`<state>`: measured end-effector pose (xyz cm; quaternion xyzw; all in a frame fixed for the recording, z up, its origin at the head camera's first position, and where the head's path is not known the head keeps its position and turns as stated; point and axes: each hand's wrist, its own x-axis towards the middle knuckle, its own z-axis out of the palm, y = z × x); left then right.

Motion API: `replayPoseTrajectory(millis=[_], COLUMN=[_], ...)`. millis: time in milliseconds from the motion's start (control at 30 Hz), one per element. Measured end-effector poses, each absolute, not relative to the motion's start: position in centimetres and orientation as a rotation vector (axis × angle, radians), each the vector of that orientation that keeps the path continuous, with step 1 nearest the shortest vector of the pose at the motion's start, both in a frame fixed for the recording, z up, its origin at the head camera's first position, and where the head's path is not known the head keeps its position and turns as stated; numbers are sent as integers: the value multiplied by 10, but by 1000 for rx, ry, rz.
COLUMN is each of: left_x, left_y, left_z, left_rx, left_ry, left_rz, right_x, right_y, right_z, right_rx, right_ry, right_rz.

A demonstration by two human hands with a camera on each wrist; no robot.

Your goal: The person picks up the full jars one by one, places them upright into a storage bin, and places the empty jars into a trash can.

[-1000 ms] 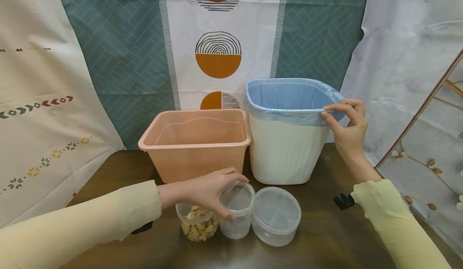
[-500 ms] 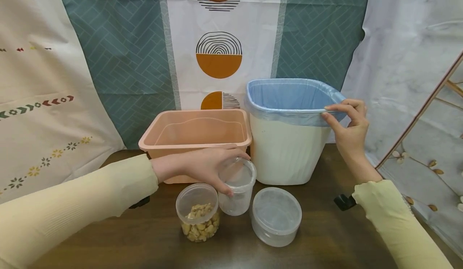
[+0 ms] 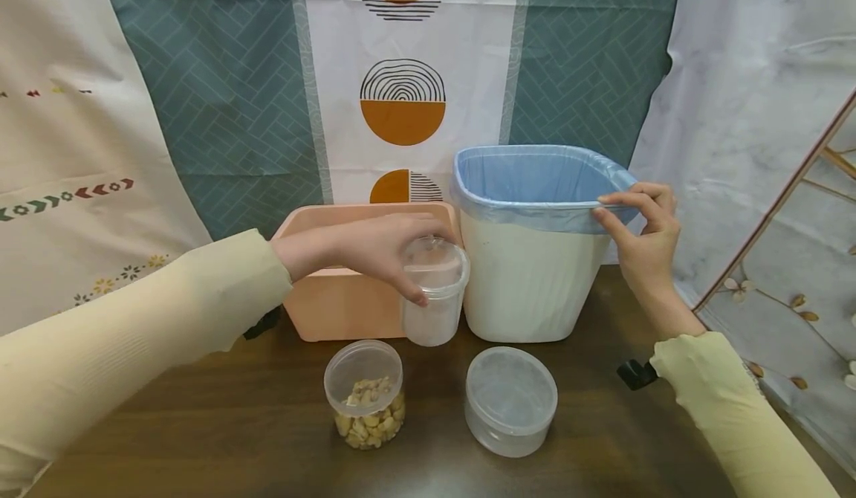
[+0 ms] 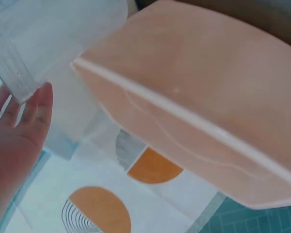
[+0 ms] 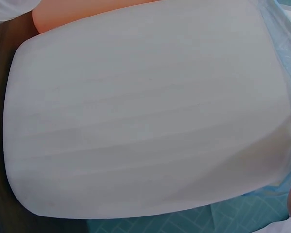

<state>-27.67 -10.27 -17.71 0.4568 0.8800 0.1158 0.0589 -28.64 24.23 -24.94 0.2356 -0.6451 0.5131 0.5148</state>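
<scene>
My left hand [image 3: 377, 249] grips a clear plastic jar [image 3: 431, 321] round its lidded top. It holds the jar off the table, before the right front corner of a peach plastic tub [image 3: 354, 311]. In the left wrist view the fingers curl at the rim of the jar [image 4: 77, 29], beside the tub [image 4: 208, 73]. With thumb and fingers, my right hand [image 3: 649, 234] pinches the front right rim of a white bin [image 3: 535, 282], over its blue bag [image 3: 535, 175]. The right wrist view is mostly filled by the side of the bin [image 5: 136, 116].
On the dark wooden table [image 3: 234, 438], a clear jar of cashew-like nuts [image 3: 370, 425] stands left of centre. A low round clear container [image 3: 511, 401] is to its right. Patterned cloth [image 3: 401, 44] hangs behind the tub and bin.
My left hand has lifted the jar from between the two other containers and moved it up and away, toward the peach tub. The right hand has stayed on the bin rim.
</scene>
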Motion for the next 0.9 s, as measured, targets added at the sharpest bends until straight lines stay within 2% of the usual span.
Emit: replayPoseTrajectory(millis=[267, 900], left_x=[-281, -293], left_y=[-104, -88], left_z=[-142, -59], left_rx=[1230, 1083], left_ry=[2706, 2689], left_rz=[367, 322], right_x=[-286, -285], right_y=[242, 240], right_z=[-250, -249], right_rx=[573, 564], right_ry=[-1565, -1545], right_rz=[1229, 1217])
